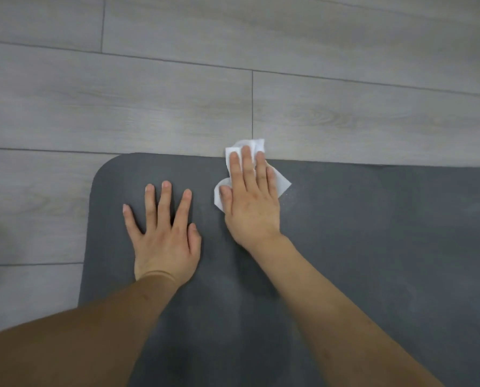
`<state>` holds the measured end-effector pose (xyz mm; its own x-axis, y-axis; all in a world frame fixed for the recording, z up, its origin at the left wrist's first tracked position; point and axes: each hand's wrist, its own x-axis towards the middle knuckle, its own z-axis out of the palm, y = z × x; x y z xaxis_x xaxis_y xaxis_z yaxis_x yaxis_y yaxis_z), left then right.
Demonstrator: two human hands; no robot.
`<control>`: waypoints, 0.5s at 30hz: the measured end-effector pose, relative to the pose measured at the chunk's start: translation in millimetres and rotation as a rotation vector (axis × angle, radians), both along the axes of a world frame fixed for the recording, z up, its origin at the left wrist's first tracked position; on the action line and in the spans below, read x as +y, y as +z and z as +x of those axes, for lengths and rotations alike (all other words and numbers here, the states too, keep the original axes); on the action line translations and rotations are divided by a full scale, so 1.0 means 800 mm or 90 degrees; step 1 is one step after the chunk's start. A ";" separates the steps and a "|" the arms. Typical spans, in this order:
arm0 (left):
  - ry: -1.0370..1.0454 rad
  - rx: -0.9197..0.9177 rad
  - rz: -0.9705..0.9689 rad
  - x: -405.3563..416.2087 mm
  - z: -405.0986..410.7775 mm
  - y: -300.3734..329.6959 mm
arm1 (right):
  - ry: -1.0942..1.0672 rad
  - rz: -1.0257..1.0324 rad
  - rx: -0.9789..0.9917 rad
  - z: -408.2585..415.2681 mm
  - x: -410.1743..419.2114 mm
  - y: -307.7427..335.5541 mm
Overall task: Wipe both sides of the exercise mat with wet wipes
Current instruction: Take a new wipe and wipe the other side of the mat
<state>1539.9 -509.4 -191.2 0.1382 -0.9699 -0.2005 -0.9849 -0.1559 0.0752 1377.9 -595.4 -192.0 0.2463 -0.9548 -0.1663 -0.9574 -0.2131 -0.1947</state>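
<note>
A: Nearest to us, what are the hands doing?

B: The left hand [164, 236] lies flat on the exercise mat [372, 247], fingers spread and straight, holding nothing; I judge it is bracing the mat. Just beyond it, the right hand [251, 201] presses a white wet wipe [257, 145] down with straight fingers laid close together. The wipe is pinned under the palm, not gripped.

A: And where is the wipe on the mat?

B: At the far edge, near the rounded corner. Its tip overhangs onto the grey plank floor [177, 93] beyond.

A: How far along is the job?

B: Early or midway, I'd say. The mat lies flat with one face up, and faint pale speckles show just right of the wipe, so this face looks unfinished. The stretch running off to the right is likely still to be done. The underside is hidden, so I cannot tell whether it has been wiped.
</note>
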 end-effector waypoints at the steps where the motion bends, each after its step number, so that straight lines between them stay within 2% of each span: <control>1: 0.004 0.005 -0.003 0.000 -0.001 0.000 | 0.035 0.004 0.000 -0.011 0.000 0.001; 4: 0.018 0.008 -0.026 0.004 -0.002 0.000 | 0.011 0.012 -0.002 -0.086 0.001 0.000; 7: 0.022 0.007 -0.036 0.003 -0.004 0.000 | -0.152 0.014 0.005 -0.162 0.001 0.002; 10: 0.028 0.026 -0.052 0.001 -0.005 0.000 | -0.265 -0.001 0.004 -0.148 -0.002 -0.002; 12: 0.040 0.046 -0.070 0.001 -0.005 0.001 | -0.233 -0.011 -0.006 -0.098 -0.007 -0.001; 15: 0.061 0.092 -0.103 0.002 -0.003 0.000 | -0.028 0.021 -0.017 -0.026 0.001 0.000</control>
<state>1537.4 -507.6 -190.9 0.2116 -0.9750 -0.0672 -0.9435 -0.2217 0.2462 1357.2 -594.9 -191.7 0.2090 -0.9589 -0.1920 -0.9601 -0.1638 -0.2269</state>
